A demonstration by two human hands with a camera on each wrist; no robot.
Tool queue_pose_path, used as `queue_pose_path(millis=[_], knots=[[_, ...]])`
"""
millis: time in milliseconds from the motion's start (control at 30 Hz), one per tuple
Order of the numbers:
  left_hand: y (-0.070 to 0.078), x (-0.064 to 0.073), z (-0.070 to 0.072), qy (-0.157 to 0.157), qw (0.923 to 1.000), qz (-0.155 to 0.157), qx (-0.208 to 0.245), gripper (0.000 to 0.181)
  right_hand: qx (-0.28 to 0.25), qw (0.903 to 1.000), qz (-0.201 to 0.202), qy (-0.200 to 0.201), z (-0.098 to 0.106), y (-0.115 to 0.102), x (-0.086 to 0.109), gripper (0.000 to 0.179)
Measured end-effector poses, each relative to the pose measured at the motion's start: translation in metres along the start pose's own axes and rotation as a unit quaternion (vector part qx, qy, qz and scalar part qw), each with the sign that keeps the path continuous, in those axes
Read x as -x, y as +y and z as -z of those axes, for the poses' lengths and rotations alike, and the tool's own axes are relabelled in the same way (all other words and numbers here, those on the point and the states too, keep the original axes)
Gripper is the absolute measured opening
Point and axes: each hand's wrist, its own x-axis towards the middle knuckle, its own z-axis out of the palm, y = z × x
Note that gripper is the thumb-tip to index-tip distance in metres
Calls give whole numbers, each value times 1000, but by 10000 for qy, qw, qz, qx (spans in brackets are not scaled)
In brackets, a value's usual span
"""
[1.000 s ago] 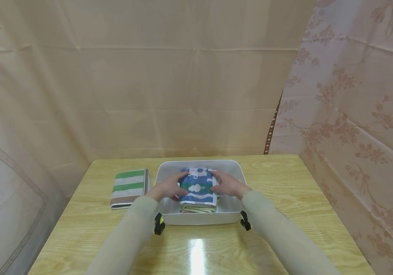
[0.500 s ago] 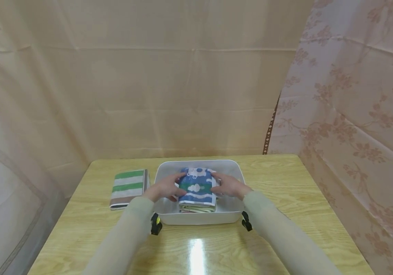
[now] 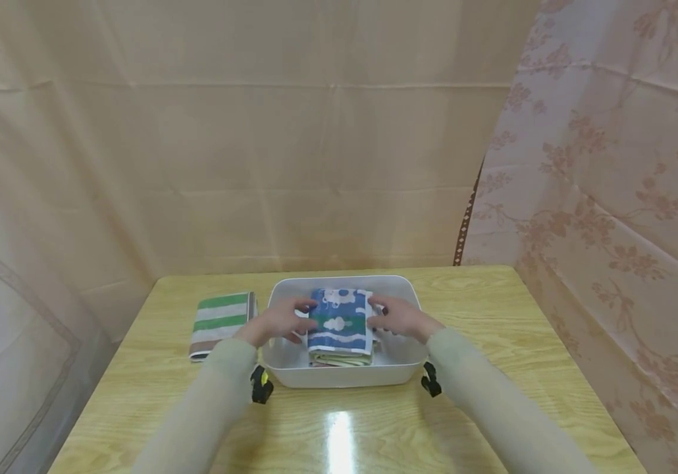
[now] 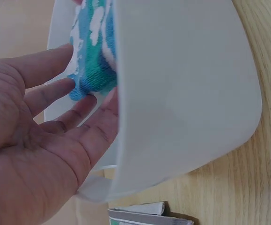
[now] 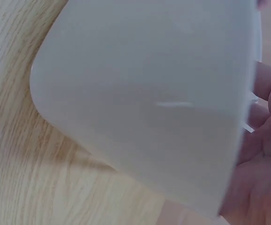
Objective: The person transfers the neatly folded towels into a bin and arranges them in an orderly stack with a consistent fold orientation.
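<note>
A folded blue, green and white patterned towel (image 3: 338, 337) lies on top of a small stack of folded cloths (image 3: 341, 360) inside a white plastic bin (image 3: 345, 377). My left hand (image 3: 282, 320) is over the bin's left side, fingers spread and loosely bent, fingertips right at the towel's left edge. In the left wrist view that hand (image 4: 37, 126) reaches past the rim with its palm showing. My right hand (image 3: 399, 317) is at the towel's right edge, fingers relaxed. The bin wall (image 5: 140, 93) hides the right fingertips in the right wrist view.
Left of the bin, a folded green, white and brown striped towel (image 3: 220, 322) lies on the wooden table (image 3: 463, 309). Beige curtains (image 3: 315, 164) hang behind, and a flowered one (image 3: 623, 217) on the right. Black wrist mounts (image 3: 260, 385) sit under both forearms.
Both hands have drawn apart: the left slid leftward off the towel's edge, and the right eased to the right. The towel has stayed in the bin.
</note>
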Motion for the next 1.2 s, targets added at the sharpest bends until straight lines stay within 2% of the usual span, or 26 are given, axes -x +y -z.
queue_pose_path(millis=[167, 367, 567, 800, 933, 1200], knots=[[3, 5, 9, -38, 9995, -151, 277, 56, 52, 10000, 48, -1, 8, -2, 3, 52], [3, 11, 21, -85, 9980, -246, 581, 52, -128, 9998, 146, 94, 17, 0, 4, 47], [-4, 24, 34, -56, 9956, -349, 872, 55, -519, 9982, 78, 287, 25, 0, 10, 44], [-13, 36, 48, -14, 9889, -477, 1405, 52, -929, 9937, 140, 616, 38, 7, 17, 40], [-19, 40, 55, -67, 9848, -599, 1627, 53, -1141, 9909, 44, 707, 43, 12, 21, 39], [-27, 48, 65, -158, 9781, -548, 2000, 55, -1622, 9832, -120, 824, 50, 26, 27, 38]])
